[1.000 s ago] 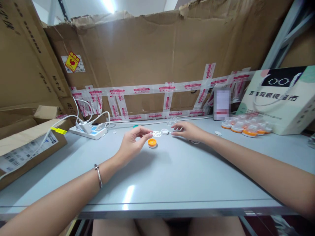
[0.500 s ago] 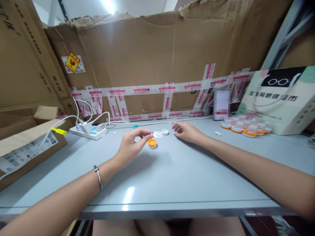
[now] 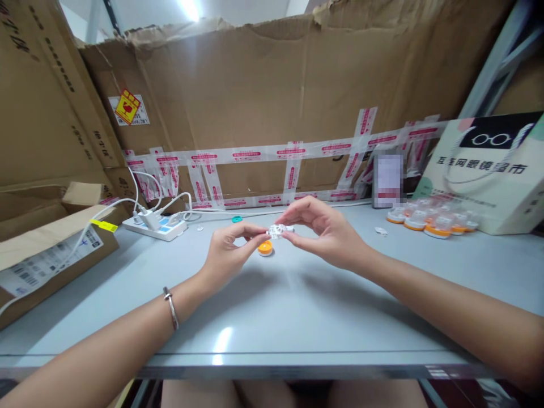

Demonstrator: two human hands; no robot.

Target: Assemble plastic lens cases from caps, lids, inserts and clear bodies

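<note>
A small white perforated piece (image 3: 276, 231) is raised above the table between my two hands. My left hand (image 3: 232, 246) is closed in a pinch on its left end, thumb below and fingers above. My right hand (image 3: 325, 229) has its thumb and fingertips round the right end; whether a smaller part is also between them is too small to tell. Just beneath the piece, an orange and white round cap (image 3: 265, 249) rests on the table, partly covered from above. A white round cap (image 3: 290, 228) shows only in part behind my right fingers.
A teal cap (image 3: 237, 219) and a white power strip (image 3: 155, 225) lie to the left, beside an open cardboard box (image 3: 55, 249). On the right are several orange-based clear containers (image 3: 437, 231), small white bits (image 3: 381, 231), a phone (image 3: 387, 178) and a paper bag (image 3: 480, 175).
My right hand has lifted from the table and come left to the white perforated piece. My left hand stays nearly where it was, still pinching it. The view has shifted slightly.
</note>
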